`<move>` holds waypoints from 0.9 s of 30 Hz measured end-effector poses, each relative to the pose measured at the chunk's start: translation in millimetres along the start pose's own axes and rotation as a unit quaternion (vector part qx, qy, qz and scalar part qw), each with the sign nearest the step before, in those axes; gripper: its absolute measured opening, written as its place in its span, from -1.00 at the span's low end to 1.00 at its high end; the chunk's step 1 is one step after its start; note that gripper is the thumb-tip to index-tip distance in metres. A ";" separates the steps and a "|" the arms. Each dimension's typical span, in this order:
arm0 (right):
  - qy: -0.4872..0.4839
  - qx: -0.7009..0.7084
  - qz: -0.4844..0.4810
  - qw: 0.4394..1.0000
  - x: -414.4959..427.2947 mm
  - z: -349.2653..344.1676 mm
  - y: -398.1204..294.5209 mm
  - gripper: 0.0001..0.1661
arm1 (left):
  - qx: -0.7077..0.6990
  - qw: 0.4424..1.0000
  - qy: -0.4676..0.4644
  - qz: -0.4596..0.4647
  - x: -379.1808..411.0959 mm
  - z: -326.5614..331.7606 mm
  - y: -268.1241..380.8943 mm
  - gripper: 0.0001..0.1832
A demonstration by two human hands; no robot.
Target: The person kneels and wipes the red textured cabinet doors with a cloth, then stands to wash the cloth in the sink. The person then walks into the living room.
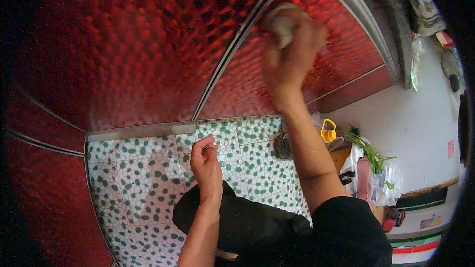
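My right hand (297, 53), blurred, is pressed against a glossy red cabinet door panel (237, 78) with a ripple pattern. Under its fingers is a pale cloth (284, 27), also blurred, just right of a metal trim strip (237, 33). Lower down, my left hand (207, 165) hangs in front of my body with its fingers curled in and nothing visible in it. It is apart from the panels, above a white floor with green pebble-like spots (148, 178).
To the right stand a jug with a yellow cap and handle (328, 133), green stalks (374, 154) and clear plastic bags (387, 185). A dark countertop edge (395, 18) runs above the panels. More red panels (48, 193) meet them at the left.
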State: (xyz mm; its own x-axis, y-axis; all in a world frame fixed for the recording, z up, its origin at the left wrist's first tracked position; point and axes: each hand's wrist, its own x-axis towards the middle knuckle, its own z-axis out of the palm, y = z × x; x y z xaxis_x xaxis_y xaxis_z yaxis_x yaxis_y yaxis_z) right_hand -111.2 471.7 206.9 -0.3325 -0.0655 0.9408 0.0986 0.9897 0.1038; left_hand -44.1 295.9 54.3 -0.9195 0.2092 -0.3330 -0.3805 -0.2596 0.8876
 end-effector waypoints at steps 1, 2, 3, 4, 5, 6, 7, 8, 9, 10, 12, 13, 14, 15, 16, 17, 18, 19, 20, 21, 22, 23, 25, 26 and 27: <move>-0.002 -0.011 -0.025 1.000 -12.1 11.2 -9.2 -0.54 | 0.019 1.000 -0.005 0.012 0.9 -1.0 -1.9 -0.83; -0.018 0.017 -0.018 1.000 -31.3 19.4 -17.7 -0.52 | 0.037 0.999 -0.011 0.023 2.5 -2.7 -4.8 -0.83; -0.035 0.048 -0.010 0.998 -58.4 28.1 -25.6 -0.51 | 0.057 0.998 -0.014 0.034 4.1 -5.7 -7.3 -0.82; -0.105 0.044 -0.014 0.993 -94.7 35.0 -29.1 -0.50 | -0.010 0.999 -0.038 0.015 3.8 -8.8 -2.6 -0.81; -0.174 0.043 -0.014 0.984 -132.7 41.9 -32.1 -0.50 | 0.057 0.998 -0.017 -0.035 6.7 -12.6 -5.6 -0.79; -0.220 0.052 -0.015 0.974 -162.2 48.1 -33.9 -0.51 | 0.034 0.998 -0.015 -0.049 3.8 -14.5 -9.0 -0.80; -0.263 0.065 -0.015 0.962 -188.7 51.2 -31.8 -0.52 | 0.012 0.998 -0.010 -0.060 0.2 -15.1 -8.9 -0.80; -0.315 0.086 -0.066 0.943 -218.9 46.9 -15.7 -0.53 | -0.044 0.998 -0.032 -0.037 -8.5 -11.1 2.0 -0.80; -0.362 0.104 -0.117 0.919 -245.5 43.5 3.6 -0.55 | -0.043 0.997 -0.032 -0.053 -12.7 -8.6 -2.1 -0.80; -0.401 0.130 -0.167 0.891 -253.4 44.2 12.7 -0.56 | -0.041 0.997 -0.026 -0.061 -13.0 -9.6 -5.2 -0.80; -0.462 0.110 -0.106 0.873 -255.4 28.7 49.9 -0.59 | -0.022 0.999 -0.030 -0.035 -10.5 -10.7 0.6 -0.81; -0.490 0.103 -0.079 0.862 -248.8 16.2 69.2 -0.61 | -0.028 0.999 -0.019 -0.032 -6.7 -14.7 0.7 -0.82; -0.427 0.070 -0.113 0.894 -217.3 0.6 77.8 -0.63 | -0.033 0.999 -0.003 -0.025 -1.6 -22.5 0.6 -0.82; -0.386 0.079 0.030 0.919 -199.9 -6.5 93.4 -0.61 | -0.037 0.999 0.010 -0.017 0.4 -27.7 2.2 -0.83; -0.332 0.004 -0.029 0.943 -175.4 -25.7 103.2 -0.63 | -0.021 0.999 0.037 -0.030 2.4 -26.4 7.3 -0.83; -0.263 0.017 0.053 0.963 -167.7 -40.2 116.4 -0.54 | -0.042 0.998 0.031 -0.028 -0.8 -22.7 7.7 -0.83; -0.188 -0.065 0.079 0.977 -169.2 -51.0 143.9 -0.53 | -0.066 0.997 0.024 -0.026 -4.7 -16.6 7.8 -0.84; -0.118 -0.043 0.153 0.980 -174.7 -52.4 162.8 -0.51 | -0.081 0.996 0.027 -0.017 -4.8 -17.5 6.9 -0.84; -0.026 0.013 0.331 0.943 -178.7 -55.3 179.7 -0.53 | -0.055 0.998 -0.008 -0.034 3.0 -18.3 -5.3 -0.83; 0.029 0.098 0.420 0.902 -182.1 -57.6 190.3 -0.58 | -0.023 1.000 -0.013 -0.017 -3.1 -9.1 11.5 -0.83; 0.073 0.163 0.435 0.882 -202.8 -55.0 209.9 -0.66 | -0.001 0.999 -0.034 0.003 -5.0 -8.3 9.0 -0.82; 0.103 0.169 0.428 0.882 -224.7 -52.9 225.6 -0.68 | -0.003 0.999 -0.041 -0.013 -4.9 -6.7 7.4 -0.82; 0.054 0.100 0.582 0.805 -252.4 -44.1 229.6 -0.71 | 0.005 0.998 -0.057 -0.031 -5.2 -9.7 6.4 -0.83; 0.039 0.191 0.632 0.750 -279.1 -44.2 239.9 -0.77 | -0.015 0.998 -0.056 -0.039 -8.6 -10.3 6.5 -0.84; 0.024 0.278 0.672 0.686 -311.3 -45.5 254.9 -0.83 | -0.036 0.997 -0.057 -0.047 -10.9 -12.4 5.4 -0.84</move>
State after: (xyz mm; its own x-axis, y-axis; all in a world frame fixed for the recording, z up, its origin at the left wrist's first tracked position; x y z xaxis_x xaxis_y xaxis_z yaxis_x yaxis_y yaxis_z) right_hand 60.1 738.6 -44.9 -0.2585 0.9629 0.0770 -0.0922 0.0547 -0.9942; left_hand -37.4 280.5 58.8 -0.8639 0.3396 -0.3721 -0.4744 -0.3002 0.8275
